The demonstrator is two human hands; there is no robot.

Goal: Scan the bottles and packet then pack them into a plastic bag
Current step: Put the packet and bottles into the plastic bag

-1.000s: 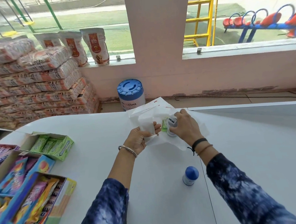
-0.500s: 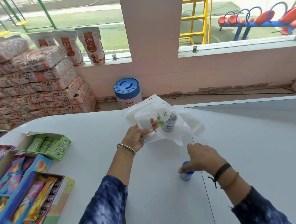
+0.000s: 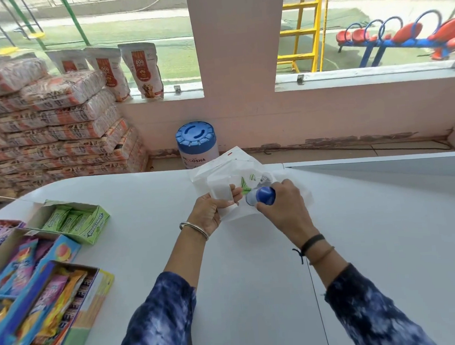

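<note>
A white plastic bag lies on the white counter in front of me. My left hand grips the bag's near edge and holds its mouth apart. My right hand is shut on a small bottle with a blue cap, tilted on its side at the bag's mouth. Inside the bag I see a green-printed packet and part of another small bottle.
A green box of gum and open boxes of colourful sweets stand at the counter's left. Beyond the counter, a blue-lidded tub stands on the floor, beside stacked sacks. A raised ledge runs along the right.
My right hand dropped from the bag to the blue-capped bottle standing on the counter, took hold of it and carried it up to the bag's mouth. My left hand kept hold of the bag.
</note>
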